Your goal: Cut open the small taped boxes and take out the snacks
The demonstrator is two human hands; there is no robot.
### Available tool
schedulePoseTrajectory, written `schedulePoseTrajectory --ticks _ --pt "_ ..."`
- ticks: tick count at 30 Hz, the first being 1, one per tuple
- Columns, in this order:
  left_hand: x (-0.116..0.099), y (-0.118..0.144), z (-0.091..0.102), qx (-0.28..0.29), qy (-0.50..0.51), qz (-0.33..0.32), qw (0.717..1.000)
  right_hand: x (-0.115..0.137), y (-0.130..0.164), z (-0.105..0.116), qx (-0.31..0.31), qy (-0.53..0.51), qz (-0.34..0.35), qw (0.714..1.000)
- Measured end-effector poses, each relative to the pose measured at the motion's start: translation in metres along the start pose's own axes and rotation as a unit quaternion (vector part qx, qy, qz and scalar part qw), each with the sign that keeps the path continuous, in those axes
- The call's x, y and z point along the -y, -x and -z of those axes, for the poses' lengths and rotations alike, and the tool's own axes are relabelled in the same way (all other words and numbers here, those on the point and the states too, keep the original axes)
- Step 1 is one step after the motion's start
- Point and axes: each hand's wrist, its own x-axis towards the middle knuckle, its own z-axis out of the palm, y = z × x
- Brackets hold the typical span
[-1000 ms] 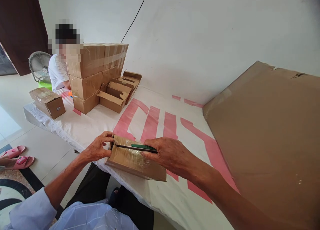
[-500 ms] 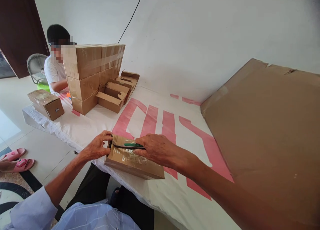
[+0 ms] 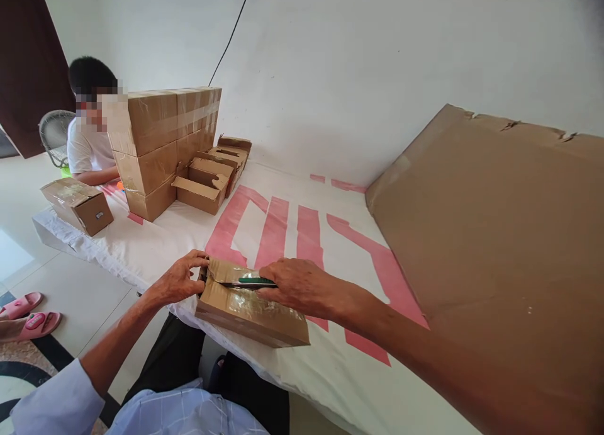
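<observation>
A taped cardboard box (image 3: 257, 318) lies in front of me at the near edge of the cloth-covered table. My left hand (image 3: 182, 277) is closed on its left end, with the thumb and fingers at the corner and edge. My right hand (image 3: 295, 284) grips a green utility knife (image 3: 252, 280) over the top of the box. The blade points left and its tip is at the seam, where the cardboard looks parted near the left end. Shiny clear tape covers much of the top face.
Stacked sealed boxes (image 3: 153, 123) stand at the back left, with opened boxes (image 3: 202, 183) beside them. Another box (image 3: 78, 205) sits at the far left corner. A large cardboard sheet (image 3: 495, 233) leans at the right. A person (image 3: 89, 145) sits behind the stack.
The knife and my right hand have moved slightly right along the box top. My left hand keeps its hold on the left end. The view has shifted a little.
</observation>
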Motion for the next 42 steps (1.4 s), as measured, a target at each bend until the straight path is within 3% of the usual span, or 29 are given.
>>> schedulePoseTrajectory --ticks 4,11,19,25,33,42 --pt "-0.001 -0.004 -0.005 0.009 -0.005 0.006 1.0 -0.008 0.006 -0.007 0.008 -0.008 -0.023 1.0" --pt "-0.002 -0.012 -0.002 0.036 0.057 0.007 0.998 0.014 0.003 0.003 0.034 0.04 -0.026 0.998" --pt "0.001 -0.013 0.005 -0.007 0.022 -0.03 0.999 0.005 0.006 0.003 -0.004 0.008 -0.022 1.0" --pt "0.006 -0.016 0.006 0.013 0.009 -0.018 1.0 -0.002 -0.006 -0.007 -0.042 0.03 0.008 0.999" --pt "-0.001 -0.015 -0.001 0.005 -0.056 -0.055 0.997 -0.013 0.019 -0.017 -0.021 -0.017 -0.038 0.999" --pt "-0.004 -0.018 0.0 0.008 -0.066 -0.049 0.997 -0.038 0.045 -0.034 -0.046 -0.008 -0.081 0.996"
